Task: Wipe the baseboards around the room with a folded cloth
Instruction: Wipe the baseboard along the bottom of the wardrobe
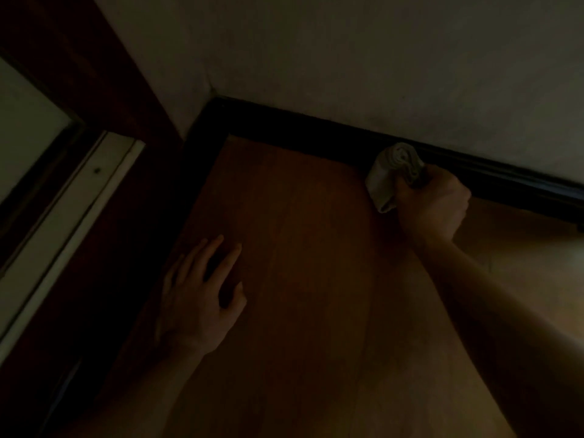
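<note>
The wooden floor (300,279) fills the lower middle of the frame (reddish-brown, very dim). At lower left a left hand (202,298) rests flat on it, fingers (218,248) spread. A dark baseboard (316,134) borders its upper edge.

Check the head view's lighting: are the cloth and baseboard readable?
Head view: very dim overall, darkest at lower left; the pale cloth in the right hand stands out against the near-black baseboard, whose detail is lost; the left hand shows faintly on the floor.
</note>
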{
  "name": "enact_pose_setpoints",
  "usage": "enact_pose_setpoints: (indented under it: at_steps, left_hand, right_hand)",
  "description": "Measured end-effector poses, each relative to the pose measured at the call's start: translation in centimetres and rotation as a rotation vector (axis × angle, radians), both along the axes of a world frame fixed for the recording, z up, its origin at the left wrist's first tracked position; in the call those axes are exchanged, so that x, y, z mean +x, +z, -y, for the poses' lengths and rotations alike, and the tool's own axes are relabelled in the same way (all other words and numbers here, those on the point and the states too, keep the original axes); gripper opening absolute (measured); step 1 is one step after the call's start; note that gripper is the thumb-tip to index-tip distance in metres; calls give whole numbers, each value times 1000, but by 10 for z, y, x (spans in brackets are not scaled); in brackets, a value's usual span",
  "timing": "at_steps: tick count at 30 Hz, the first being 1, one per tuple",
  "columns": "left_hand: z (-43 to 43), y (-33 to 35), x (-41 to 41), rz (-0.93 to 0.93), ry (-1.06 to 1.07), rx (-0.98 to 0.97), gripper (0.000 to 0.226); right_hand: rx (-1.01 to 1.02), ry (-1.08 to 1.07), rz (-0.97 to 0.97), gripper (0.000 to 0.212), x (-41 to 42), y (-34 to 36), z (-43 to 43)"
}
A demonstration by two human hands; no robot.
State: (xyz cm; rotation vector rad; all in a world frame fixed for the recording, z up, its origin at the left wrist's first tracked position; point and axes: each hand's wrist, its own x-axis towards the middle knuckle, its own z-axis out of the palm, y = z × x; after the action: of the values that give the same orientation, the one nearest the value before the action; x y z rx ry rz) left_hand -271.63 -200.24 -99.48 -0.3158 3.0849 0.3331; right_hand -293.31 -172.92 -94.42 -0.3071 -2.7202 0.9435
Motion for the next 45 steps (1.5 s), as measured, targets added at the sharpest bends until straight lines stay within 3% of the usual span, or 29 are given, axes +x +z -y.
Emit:
enact_pose_setpoints:
  at_steps: [10,25,33,45]
  left_hand:
    - [-54,4,-21,5,71,-12,63]
    - [-57,0,-24,23,103,-58,64]
    - [-56,-2,-26,32,105,-108,64]
    - [-56,-1,-25,40,106,-76,64]
  right_hand:
    - [-20,148,-12,33,-13,-5,8]
    - [-21,57,-24,28,-7,-5,29]
    - [-26,309,68,35,-19,-5,108]
    - [30,33,8,28,-6,-7,10]
